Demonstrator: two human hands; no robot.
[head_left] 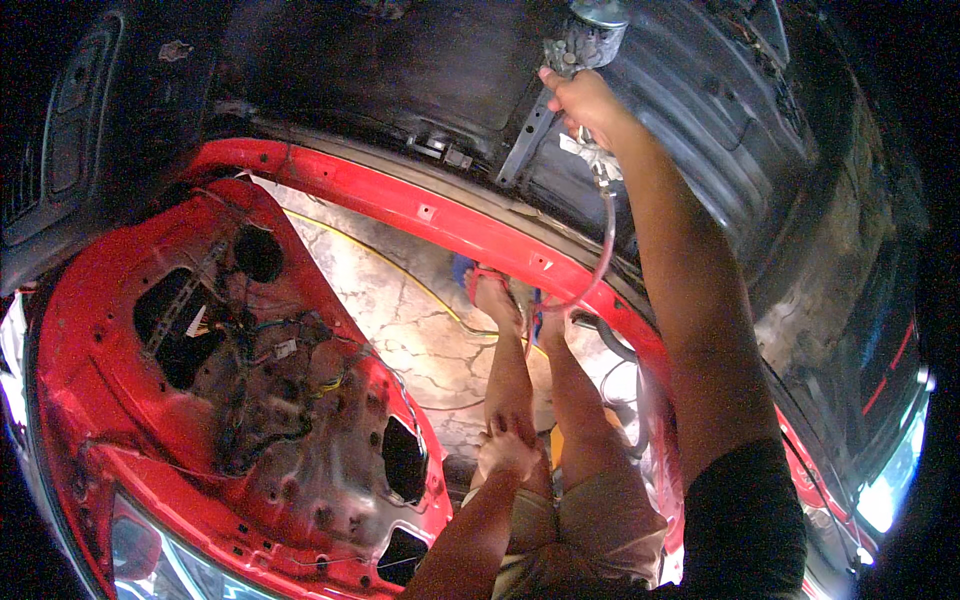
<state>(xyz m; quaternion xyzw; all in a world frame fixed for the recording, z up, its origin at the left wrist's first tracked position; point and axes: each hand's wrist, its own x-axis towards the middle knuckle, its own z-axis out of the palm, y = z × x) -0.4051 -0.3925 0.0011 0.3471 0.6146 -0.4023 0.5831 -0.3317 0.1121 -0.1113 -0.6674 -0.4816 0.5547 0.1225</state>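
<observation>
My right hand (590, 105) reaches far forward into a car with its fingers wrapped round a spray gun (594, 45). A metal cup tops the gun, and a whitish wrapping shows near the lower end of its handle. From there a clear, pinkish hose (609, 235) hangs down over the red door sill (425, 213). Beneath the gun lies the dark grey car floor (390, 90), with a metal rail (528, 140) close to my hand. Resting on my left knee is my left hand (508, 452), fingers apart and holding nothing.
At left stands the opened red car door (310, 400), its inner panel stripped and loose wires (285, 325) showing. A yellow hose (400, 283) crosses the cracked concrete floor (370, 300) near my feet. A dark panel (70, 130) borders the upper left.
</observation>
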